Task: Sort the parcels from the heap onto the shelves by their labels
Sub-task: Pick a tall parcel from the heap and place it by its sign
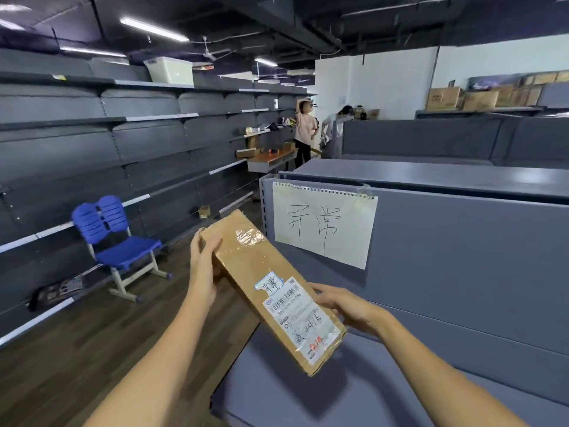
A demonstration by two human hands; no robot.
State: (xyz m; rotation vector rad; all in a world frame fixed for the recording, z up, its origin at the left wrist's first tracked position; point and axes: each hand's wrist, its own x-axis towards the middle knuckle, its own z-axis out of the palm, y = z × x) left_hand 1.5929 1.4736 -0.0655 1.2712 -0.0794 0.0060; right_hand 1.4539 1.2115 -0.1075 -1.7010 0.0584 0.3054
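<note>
A long brown cardboard parcel (246,263), taped and bearing a white shipping label with a barcode and handwriting, is held in the air in front of me. My left hand (203,266) grips its far left edge, fingers over the top. My right hand (345,306) holds the near right edge beside the label. The parcel hangs over the corner of a low grey shelf (277,392). On the grey shelf unit's back panel (446,257) just beyond is taped a white paper sign (323,224) with two handwritten characters.
A blue plastic chair (117,241) stands on the wooden floor at the left, before a long wall of grey shelving (123,149). Two people (304,127) work at a desk down the aisle. Cardboard boxes (480,98) sit on distant shelves at the right.
</note>
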